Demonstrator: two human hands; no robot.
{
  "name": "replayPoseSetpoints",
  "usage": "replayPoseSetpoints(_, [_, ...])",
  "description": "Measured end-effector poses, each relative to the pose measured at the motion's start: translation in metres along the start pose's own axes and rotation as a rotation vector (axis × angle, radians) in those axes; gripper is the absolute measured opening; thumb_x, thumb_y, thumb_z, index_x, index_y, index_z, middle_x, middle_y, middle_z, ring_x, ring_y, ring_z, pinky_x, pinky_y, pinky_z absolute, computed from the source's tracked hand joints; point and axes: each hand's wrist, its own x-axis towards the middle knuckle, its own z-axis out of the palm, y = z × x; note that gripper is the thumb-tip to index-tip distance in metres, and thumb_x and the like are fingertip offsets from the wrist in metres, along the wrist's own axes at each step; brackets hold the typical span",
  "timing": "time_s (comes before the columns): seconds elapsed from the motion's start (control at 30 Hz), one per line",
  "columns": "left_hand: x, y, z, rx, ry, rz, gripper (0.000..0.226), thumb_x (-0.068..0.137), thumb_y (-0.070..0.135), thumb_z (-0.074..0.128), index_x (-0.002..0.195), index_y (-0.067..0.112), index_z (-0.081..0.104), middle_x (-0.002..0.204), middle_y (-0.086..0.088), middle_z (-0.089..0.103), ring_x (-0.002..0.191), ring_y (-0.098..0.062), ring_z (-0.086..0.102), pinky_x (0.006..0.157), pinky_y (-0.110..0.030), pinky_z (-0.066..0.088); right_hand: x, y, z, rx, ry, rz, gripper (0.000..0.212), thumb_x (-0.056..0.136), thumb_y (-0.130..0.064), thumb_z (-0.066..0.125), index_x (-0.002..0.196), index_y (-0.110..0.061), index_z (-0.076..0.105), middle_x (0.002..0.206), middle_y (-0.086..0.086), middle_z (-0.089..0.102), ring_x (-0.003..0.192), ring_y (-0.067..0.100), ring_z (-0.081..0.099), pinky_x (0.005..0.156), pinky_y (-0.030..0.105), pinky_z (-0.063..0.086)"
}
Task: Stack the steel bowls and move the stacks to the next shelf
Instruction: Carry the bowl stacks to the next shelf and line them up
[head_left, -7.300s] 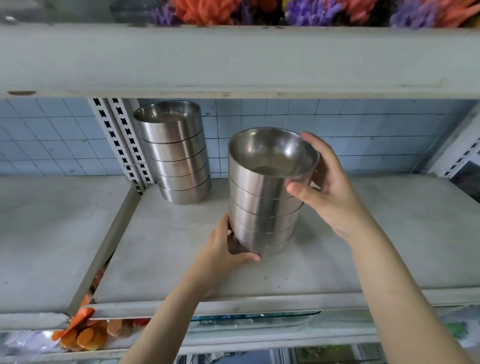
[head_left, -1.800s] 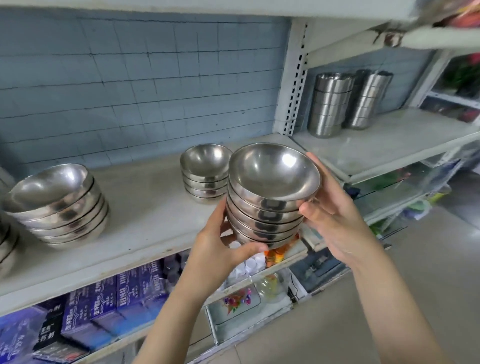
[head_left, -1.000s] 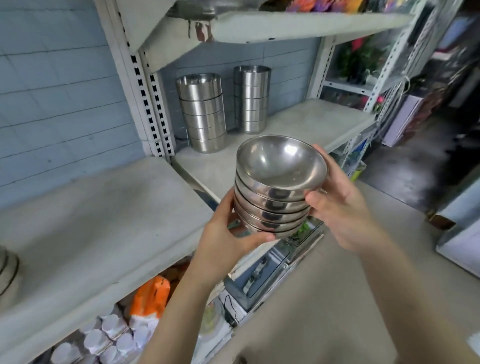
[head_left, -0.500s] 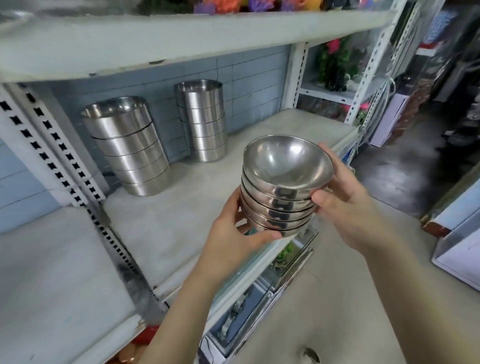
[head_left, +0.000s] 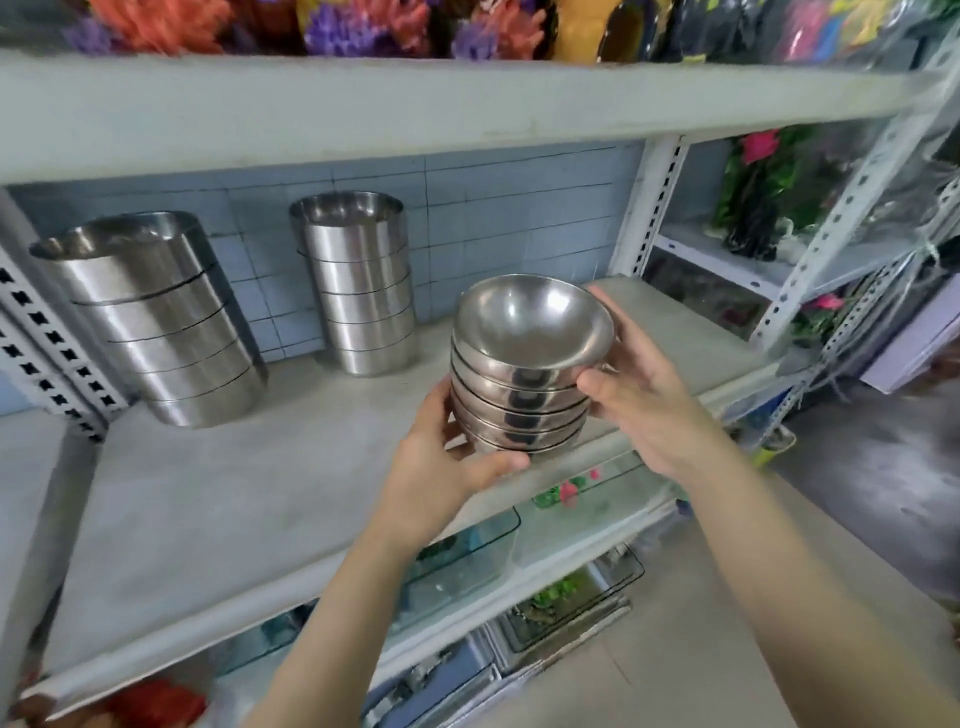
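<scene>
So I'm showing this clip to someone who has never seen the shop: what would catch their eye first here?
First, the stack of shallow steel bowls held mid-frame above the shelf, the left hand at its base and the right hand at its side. Next, two taller stacks of straight-sided bowls standing at the back of that shelf, one at the left and one near the middle. Bright artificial flowers line the shelf above.

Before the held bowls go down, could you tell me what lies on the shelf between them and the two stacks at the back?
Nothing: the head view shows bare shelf between the held bowls and both back stacks.
</scene>
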Motion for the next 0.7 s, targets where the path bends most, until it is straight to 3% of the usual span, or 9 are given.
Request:
replayPoseSetpoints(0.13, [0.037,-0.012,0.008,0.015,0.049,-0.019,0.100,0.056,0.033,0.092,0.142,0.022,0.043,0.126,0.010,0.064,0.112,0.001,0.061,0.099,-0.020,0.049,0.046,0.017,-0.019,0.000,-0.068,0.017,0.103,0.061,-0.031,0.092,0.149,-0.036,0.039,0.151,-0.003,0.048,0.132,0.013,0.054,0.106,0.042,0.049])
replayPoseSetpoints(0.3, [0.078,-0.030,0.014,0.121,0.082,-0.023,0.094,0.056,0.044,0.089,0.137,0.031,0.043,0.128,0.022,0.057,0.111,0.021,0.049,0.084,0.001,0.037,0.092,0.043,-0.036,0.060,-0.106,0.036,0.105,0.047,-0.051,0.096,0.139,-0.042,0.045,0.149,0.000,0.049,0.121,0.007,0.060,0.090,0.030,0.054])
replayPoseSetpoints(0.4, [0.107,-0.040,0.015,0.154,0.097,-0.064,0.087,0.059,0.038,0.093,0.127,0.037,0.040,0.126,0.020,0.057,0.115,0.013,0.050,0.087,-0.009,0.040,0.122,0.055,-0.044,0.051,-0.126,0.043,0.110,0.047,-0.053,0.095,0.143,-0.040,0.044,0.149,-0.001,0.050,0.128,0.011,0.056,0.090,0.032,0.054])
replayPoseSetpoints(0.47, [0.126,-0.045,0.016,0.164,0.132,-0.086,0.094,0.051,0.050,0.092,0.128,0.032,0.042,0.126,0.014,0.059,0.118,0.001,0.053,0.096,-0.023,0.046,0.143,0.061,-0.049,0.053,-0.136,0.058,0.115,0.044,-0.055,0.095,0.145,-0.039,0.042,0.147,-0.003,0.053,0.131,0.016,0.054,0.089,0.035,0.055])
replayPoseSetpoints(0.53, [0.142,-0.050,0.016,0.169,0.169,-0.097,0.098,0.046,0.055,0.089,0.130,0.027,0.047,0.123,0.012,0.062,0.118,-0.005,0.056,0.099,-0.034,0.050,0.163,0.065,-0.054,0.065,-0.168,0.076,0.117,0.041,-0.058,0.095,0.144,-0.041,0.041,0.141,-0.007,0.056,0.121,0.012,0.061,0.088,0.037,0.055])
replayPoseSetpoints(0.6, [0.156,-0.055,0.018,0.175,0.207,-0.110,0.096,0.047,0.053,0.090,0.129,0.025,0.049,0.121,0.011,0.064,0.116,-0.006,0.058,0.099,-0.036,0.051,0.183,0.070,-0.059,0.072,-0.217,0.093,0.114,0.040,-0.057,0.095,0.140,-0.045,0.043,0.135,-0.011,0.059,0.109,0.005,0.065,0.090,0.040,0.053])
replayPoseSetpoints(0.7, [0.172,-0.060,0.024,0.177,0.258,-0.134,0.094,0.049,0.049,0.091,0.130,0.023,0.050,0.120,0.011,0.065,0.115,-0.006,0.060,0.100,-0.034,0.050,0.212,0.080,-0.068,0.070,-0.287,0.109,0.103,0.044,-0.055,0.095,0.135,-0.050,0.046,0.134,-0.012,0.061,0.119,0.010,0.061,0.091,0.043,0.054])
